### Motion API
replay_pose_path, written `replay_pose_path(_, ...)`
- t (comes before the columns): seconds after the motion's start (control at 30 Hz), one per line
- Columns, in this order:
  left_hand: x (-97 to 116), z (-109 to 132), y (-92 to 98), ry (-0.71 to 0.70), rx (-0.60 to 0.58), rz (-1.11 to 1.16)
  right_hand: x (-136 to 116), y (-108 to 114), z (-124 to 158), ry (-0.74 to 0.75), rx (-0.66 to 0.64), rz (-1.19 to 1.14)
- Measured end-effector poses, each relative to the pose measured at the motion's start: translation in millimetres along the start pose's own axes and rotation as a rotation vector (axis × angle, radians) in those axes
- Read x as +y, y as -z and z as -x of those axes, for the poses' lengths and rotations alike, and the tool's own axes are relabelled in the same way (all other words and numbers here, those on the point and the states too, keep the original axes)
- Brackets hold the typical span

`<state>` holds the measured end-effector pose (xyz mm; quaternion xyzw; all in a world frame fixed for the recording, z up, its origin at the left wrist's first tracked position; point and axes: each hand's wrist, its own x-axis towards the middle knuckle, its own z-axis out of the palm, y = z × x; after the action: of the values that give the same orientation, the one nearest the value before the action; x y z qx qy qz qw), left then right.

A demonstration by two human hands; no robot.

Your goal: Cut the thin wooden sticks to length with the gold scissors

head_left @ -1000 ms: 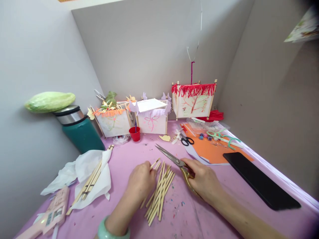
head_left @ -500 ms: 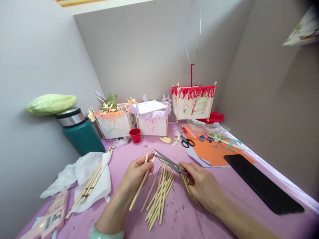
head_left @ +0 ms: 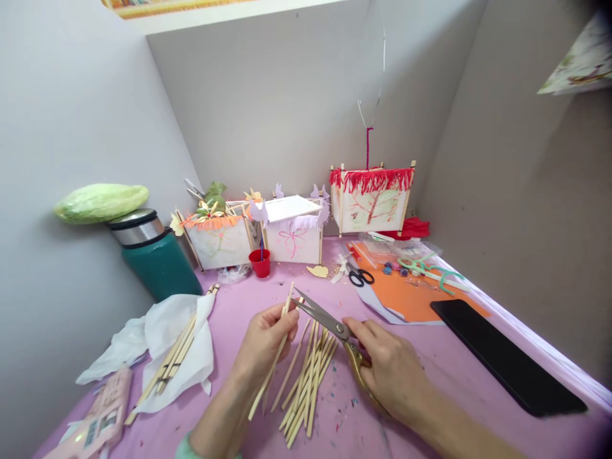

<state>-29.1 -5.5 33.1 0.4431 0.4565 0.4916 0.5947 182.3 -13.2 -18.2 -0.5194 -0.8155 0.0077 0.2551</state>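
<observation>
My left hand (head_left: 270,335) pinches thin wooden sticks (head_left: 261,401), which slant up past the fingertips. In my right hand (head_left: 387,363) is a pair of scissors (head_left: 335,325) with golden handles, its fingers wrapped round them. The blades are parted and their tips reach the sticks' upper ends, right beside my left fingertips. Below, between the hands, a loose pile of wooden sticks (head_left: 306,395) lies on the pink tablecloth (head_left: 354,421). How many sticks the left hand holds is partly hidden by its fingers.
Paper lanterns (head_left: 291,245) stand along the back, near a red cup (head_left: 259,262). At left are a teal bottle (head_left: 160,261), white cloth (head_left: 191,376) with bundled sticks, and a pink device (head_left: 108,414). At right lie black-handled scissors (head_left: 361,277), orange paper (head_left: 411,299) and a black slab (head_left: 507,357).
The left hand has shifted slightly right, bringing the held sticks closer to the scissor blades. The right hand keeps hold of the scissors in nearly the same place.
</observation>
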Motion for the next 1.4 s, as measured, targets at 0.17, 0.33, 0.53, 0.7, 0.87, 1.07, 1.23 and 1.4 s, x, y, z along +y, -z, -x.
replay_pose_path(0.17, -1, 1, 2.5, 0.01, 0.017, 0.029, -2, 0, -2, -0.031, -0.02, -0.06)
replay_pose_path(0.33, -4, -1, 4.4, 0.027, -0.008, 0.079, 1, -3, -2, -0.022, -0.008, -0.075)
replay_pose_path(0.53, -3, -3, 5.0, 0.046, -0.004, 0.115, 3, -4, -1, -0.028, -0.012, -0.074)
replay_pose_path(0.7, -2, -4, 6.7, 0.038, 0.0, 0.124, 3, -2, 0, -0.023, -0.039, -0.014)
replay_pose_path(0.87, -5, -5, 7.7, 0.041, -0.024, 0.126, 3, -1, -1, -0.058, -0.084, -0.049)
replay_pose_path(1.07, -7, -6, 10.1, 0.043, -0.037, 0.136, 3, 1, -2, -0.062, -0.092, -0.077)
replay_pose_path(1.23, -7, -6, 10.5, 0.049, -0.027, 0.125, 0, 4, -2, -0.062, -0.098, -0.078)
replay_pose_path(1.4, -8, -8, 11.1, 0.058, -0.004, 0.097, 0, 3, -3, -0.077, -0.143, 0.009)
